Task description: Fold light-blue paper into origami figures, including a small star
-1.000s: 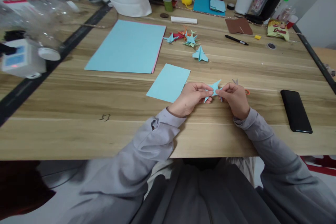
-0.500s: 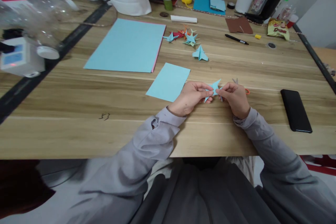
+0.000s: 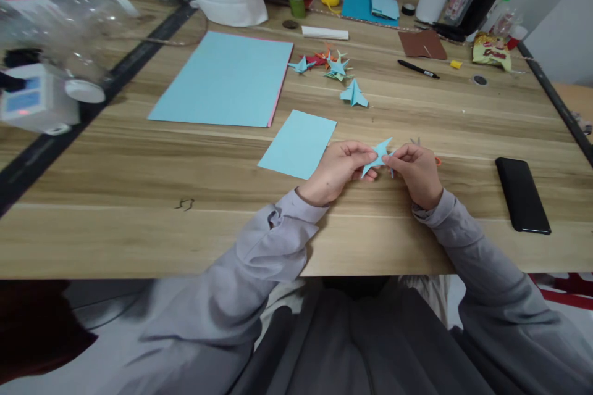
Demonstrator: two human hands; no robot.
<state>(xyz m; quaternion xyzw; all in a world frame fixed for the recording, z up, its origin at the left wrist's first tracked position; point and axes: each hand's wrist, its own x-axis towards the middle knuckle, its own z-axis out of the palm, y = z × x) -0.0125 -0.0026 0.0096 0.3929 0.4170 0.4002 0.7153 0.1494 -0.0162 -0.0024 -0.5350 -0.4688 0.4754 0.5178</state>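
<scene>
Between my two hands is a small light-blue piece of folded paper (image 3: pixel 379 153) with several pointed tips. My left hand (image 3: pixel 345 166) pinches its left side between thumb and fingers. At its right edge, my right hand (image 3: pixel 416 171) is closed on the paper with thumb and forefinger. A light-blue paper sheet (image 3: pixel 299 143) lies flat beside my left hand, which covers its lower right corner. Partly behind my right hand are scissors (image 3: pixel 438 161) with an orange handle. Farther back, a folded blue paper plane (image 3: pixel 354 94) rests on the table.
A large blue sheet (image 3: pixel 227 80) lies at the left, over a pink one. Several folded paper figures (image 3: pixel 337 66) sit together behind the plane. On the right are a black phone (image 3: pixel 522 195) and a pen (image 3: pixel 418 69). Plastic bottles (image 3: pixel 86 68) crowd the far left.
Both hands stay in nearly the same place with the folded paper between them. The paper has tilted very slightly; nothing has been let go.
</scene>
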